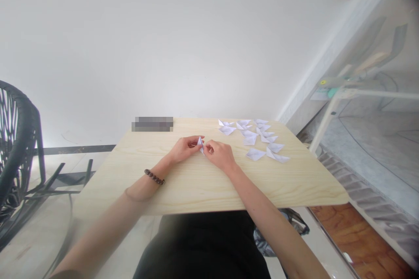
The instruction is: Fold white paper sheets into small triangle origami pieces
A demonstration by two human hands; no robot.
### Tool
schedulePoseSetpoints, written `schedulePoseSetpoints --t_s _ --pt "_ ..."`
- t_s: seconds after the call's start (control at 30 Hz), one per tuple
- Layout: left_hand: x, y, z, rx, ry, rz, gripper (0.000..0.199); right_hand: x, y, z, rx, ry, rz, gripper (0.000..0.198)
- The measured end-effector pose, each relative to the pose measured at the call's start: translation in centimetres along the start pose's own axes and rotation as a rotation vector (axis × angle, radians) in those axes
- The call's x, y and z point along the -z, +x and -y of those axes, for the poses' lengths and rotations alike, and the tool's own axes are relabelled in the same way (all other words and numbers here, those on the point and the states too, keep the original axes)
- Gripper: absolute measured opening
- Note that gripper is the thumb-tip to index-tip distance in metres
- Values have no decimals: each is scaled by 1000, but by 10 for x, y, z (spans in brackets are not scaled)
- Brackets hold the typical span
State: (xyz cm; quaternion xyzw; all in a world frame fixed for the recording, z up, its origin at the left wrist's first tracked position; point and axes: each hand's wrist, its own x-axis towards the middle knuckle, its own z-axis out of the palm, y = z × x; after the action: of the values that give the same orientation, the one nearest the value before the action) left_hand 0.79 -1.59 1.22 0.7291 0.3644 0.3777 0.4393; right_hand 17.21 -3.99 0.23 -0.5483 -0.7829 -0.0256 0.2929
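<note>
Between my two hands is a small folded piece of white paper [200, 141], its pointed tip standing up. My left hand [183, 148] grips it from the left, thumb and fingers closed on it. From the right, my right hand [220, 153] pinches its edge with thumb and forefinger. The paper is held just over the wooden table [196, 183], and my fingers hide its lower part. To the right of my hands lie several folded white paper boats [255, 154], grouped in loose rows.
A blurred-out dark patch [153, 124] covers something at the table's back left. A white wall [183, 43] rises behind the table. On the left stands a dark woven chair [22, 139]; at the right is a white metal frame [324, 126].
</note>
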Motion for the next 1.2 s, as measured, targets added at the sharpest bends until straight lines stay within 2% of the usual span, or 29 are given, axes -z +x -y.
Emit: schedulePoseSetpoints --t_s 0.2,0.33,0.67,0.83,0.97,1.1,1.2 --pt "0 -1 2 8 58 -25 48 1 0 1 50 -35 22 16" --pt "0 0 2 -41 69 -25 41 0 1 3 60 -52 46 16" --pt "-1 1 3 -103 135 44 38 0 1 3 -56 -115 78 29" --pt "0 1 2 -61 182 40 36 3 2 3 -66 -101 145 26" --pt "0 1 -2 -80 180 51 33 2 2 2 -92 -109 162 26" --pt "-1 2 -4 -72 262 -14 35 1 2 0 -106 -106 141 27" --pt "-4 1 -7 -22 434 -96 34 -1 2 0 -84 -109 101 26"
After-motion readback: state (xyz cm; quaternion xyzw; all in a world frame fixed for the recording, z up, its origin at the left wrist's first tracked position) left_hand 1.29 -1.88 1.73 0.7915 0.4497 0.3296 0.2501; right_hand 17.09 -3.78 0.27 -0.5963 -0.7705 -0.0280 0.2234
